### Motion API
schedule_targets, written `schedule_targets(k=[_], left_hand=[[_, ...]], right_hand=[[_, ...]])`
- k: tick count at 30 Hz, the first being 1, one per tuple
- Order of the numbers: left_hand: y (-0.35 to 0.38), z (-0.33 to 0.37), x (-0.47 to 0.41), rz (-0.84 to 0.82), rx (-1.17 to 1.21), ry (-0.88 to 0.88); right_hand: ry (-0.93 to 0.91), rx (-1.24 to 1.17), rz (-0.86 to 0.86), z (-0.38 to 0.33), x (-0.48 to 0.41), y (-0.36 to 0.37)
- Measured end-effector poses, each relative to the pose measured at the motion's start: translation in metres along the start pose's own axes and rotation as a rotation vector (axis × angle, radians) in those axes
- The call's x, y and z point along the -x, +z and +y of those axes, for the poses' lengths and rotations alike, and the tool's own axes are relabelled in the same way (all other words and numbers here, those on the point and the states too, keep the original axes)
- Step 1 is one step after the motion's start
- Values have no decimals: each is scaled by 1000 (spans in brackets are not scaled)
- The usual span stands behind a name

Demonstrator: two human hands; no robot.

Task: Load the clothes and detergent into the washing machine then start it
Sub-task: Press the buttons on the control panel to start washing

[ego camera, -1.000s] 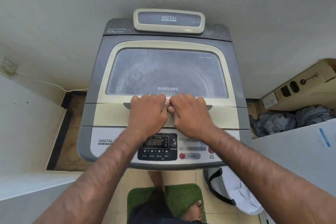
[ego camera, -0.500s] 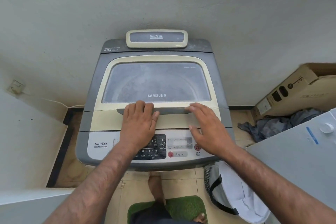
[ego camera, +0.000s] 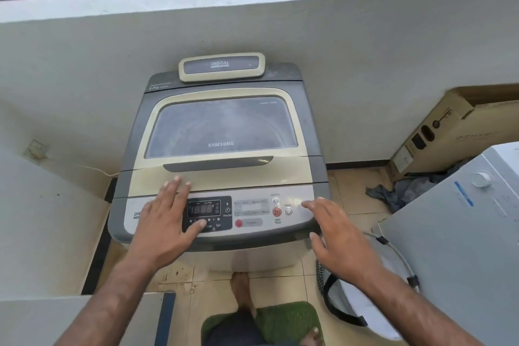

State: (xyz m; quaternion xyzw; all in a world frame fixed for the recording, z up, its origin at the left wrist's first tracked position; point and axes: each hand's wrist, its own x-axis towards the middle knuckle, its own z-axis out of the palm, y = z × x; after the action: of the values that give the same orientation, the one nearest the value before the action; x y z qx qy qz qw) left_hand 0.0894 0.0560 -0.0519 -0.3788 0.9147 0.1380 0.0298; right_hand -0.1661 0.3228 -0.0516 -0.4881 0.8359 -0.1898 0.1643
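Note:
A top-loading washing machine point(ego camera: 309, 132) stands against the balcony wall with its cream lid point(ego camera: 222, 121) closed. Its control panel point(ego camera: 252, 211) faces me, the display lit, a red start button at its right. My left hand point(ego camera: 165, 222) lies flat and open over the panel's left part, thumb by the lower buttons. Over the panel's right corner hovers my right hand point(ego camera: 334, 236), fingers spread and holding nothing. Dark clothes point(ego camera: 398, 191) lie on the floor to the right. No detergent is visible.
A white laundry bag point(ego camera: 365, 306) with black straps sits on the floor at the right. A white appliance point(ego camera: 463, 233) and a cardboard box point(ego camera: 455, 132) stand further right. A green mat point(ego camera: 286, 320) lies under my feet. White panels flank the left side.
Both hands have slid off the lid's handle toward me and apart, landing over the control panel. My head has drawn back and tilted up, so the wall top and trees show.

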Motion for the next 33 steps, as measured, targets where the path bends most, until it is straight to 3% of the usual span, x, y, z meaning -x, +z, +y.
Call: schedule_targets(k=[7,17,25,33], left_hand=[[6,0,14,-117,-56,-68],[15,-4,15,-112,-89,-52],[16,-13,16,-125,-164,16],[20,-10,21,-65,-118,-4]], right_hand=[[27,135,-16,-9,4,16],[227,270,14,-44,13,54],[391,206,130,-71,10,80],[344,280,101,-63,14,75]])
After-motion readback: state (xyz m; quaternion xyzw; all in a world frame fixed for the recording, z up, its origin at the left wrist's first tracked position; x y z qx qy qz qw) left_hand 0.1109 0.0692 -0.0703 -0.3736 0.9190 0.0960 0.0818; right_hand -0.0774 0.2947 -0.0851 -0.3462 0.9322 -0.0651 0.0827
